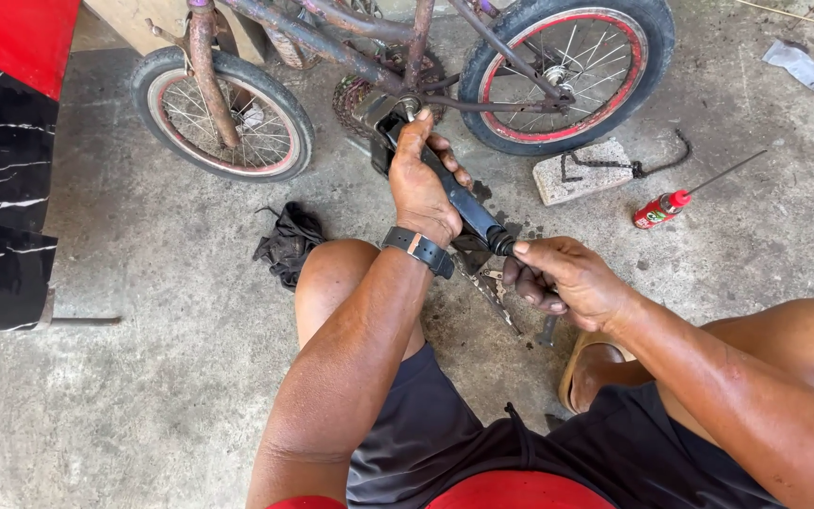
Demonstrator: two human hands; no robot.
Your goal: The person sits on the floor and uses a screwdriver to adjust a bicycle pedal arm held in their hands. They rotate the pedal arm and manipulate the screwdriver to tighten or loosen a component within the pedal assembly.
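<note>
Honestly, this one looks like it's somewhere in the middle of the job. The person sits on the concrete floor with a small rusty bike lying on its side in front of them. The left hand is wrapped around the upper part of a long black tool, thumb pointing up toward the bike's crank area, where the far end of the tool seems to sit. The right hand is clenched around the near end of that tool, fingers curled under it. So both hands are grasping the same tool, which runs diagonally from the crank down toward the person's lap.

As for progress: the chain is already off and draped over a chunk of brick beside the rear wheel, well apart from the hands. A small red spray can with a thin straw lies on the floor near the brick. A dark rag is crumpled by the left knee, and some metal bits lie under the hands, too hidden to identify. The front wheel remains mounted. My guess is the crank part hasn't come free yet and everything needs putting back together afterwards.
</note>
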